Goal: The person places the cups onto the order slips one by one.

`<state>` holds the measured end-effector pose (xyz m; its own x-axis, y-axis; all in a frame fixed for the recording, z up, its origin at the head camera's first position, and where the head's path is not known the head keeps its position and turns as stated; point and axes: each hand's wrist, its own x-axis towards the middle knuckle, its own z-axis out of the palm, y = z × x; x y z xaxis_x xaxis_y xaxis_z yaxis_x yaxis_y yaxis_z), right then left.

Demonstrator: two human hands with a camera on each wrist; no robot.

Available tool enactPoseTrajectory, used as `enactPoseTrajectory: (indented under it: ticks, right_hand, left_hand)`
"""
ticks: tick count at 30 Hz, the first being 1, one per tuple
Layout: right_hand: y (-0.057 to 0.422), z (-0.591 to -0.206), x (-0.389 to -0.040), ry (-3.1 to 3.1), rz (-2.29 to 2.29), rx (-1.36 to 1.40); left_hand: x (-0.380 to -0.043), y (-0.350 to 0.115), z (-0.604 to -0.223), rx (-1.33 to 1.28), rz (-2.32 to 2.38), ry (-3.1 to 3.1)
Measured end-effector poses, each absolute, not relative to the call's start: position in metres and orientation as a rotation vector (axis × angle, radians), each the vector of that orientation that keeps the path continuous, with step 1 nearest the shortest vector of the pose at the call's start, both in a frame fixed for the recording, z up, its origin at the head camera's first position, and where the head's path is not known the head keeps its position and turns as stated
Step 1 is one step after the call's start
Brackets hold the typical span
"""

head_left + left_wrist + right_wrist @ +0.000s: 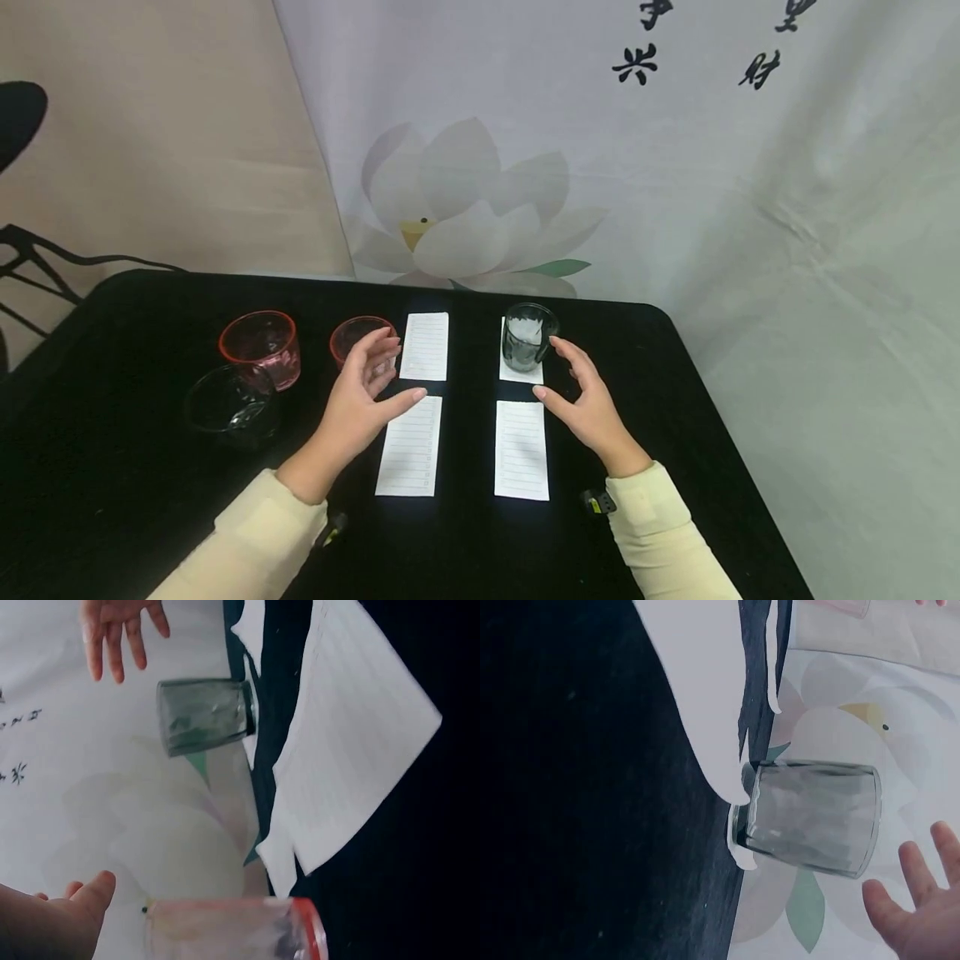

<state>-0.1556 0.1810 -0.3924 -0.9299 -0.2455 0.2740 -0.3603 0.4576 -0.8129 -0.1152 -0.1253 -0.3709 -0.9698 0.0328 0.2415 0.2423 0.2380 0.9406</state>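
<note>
A grey-tinted glass point(522, 346) stands upright on the back right white lined paper point(512, 374). My right hand point(588, 404) is just to the right of this glass, fingers spread and slightly bent, holding nothing; the right wrist view shows a gap between fingers and glass. Over the table's left-centre, my left hand point(358, 404) is loosely curved with thumb apart from the fingers and nothing in its grasp. Behind it, partly hidden by the fingers, stands a pinkish glass with a red rim point(348, 335). In the left wrist view, this red-rimmed glass point(232, 934) appears apart from the hand.
Another red-rimmed glass point(283, 367) and a dark clear glass point(243, 414) stand on the left side. More lined papers lie at back left point(424, 347), front left point(409, 446) and front right point(521, 450) on the black table point(135, 500). A printed cloth point(720, 208) hangs behind.
</note>
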Motion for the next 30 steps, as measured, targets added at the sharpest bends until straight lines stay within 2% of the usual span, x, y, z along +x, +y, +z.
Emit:
enactPoseTrajectory:
  ticks: [16, 30]
  right_hand:
    - [0.159, -0.387, -0.157, -2.603, 1.475, 0.618]
    - [0.143, -0.386, -0.166, -2.587, 1.533, 0.682]
  left_hand:
    - [-0.114, -0.158, -0.355, -0.144, -1.730, -2.268]
    - [-0.120, -0.178, -0.365, -0.011, -1.616, -2.335]
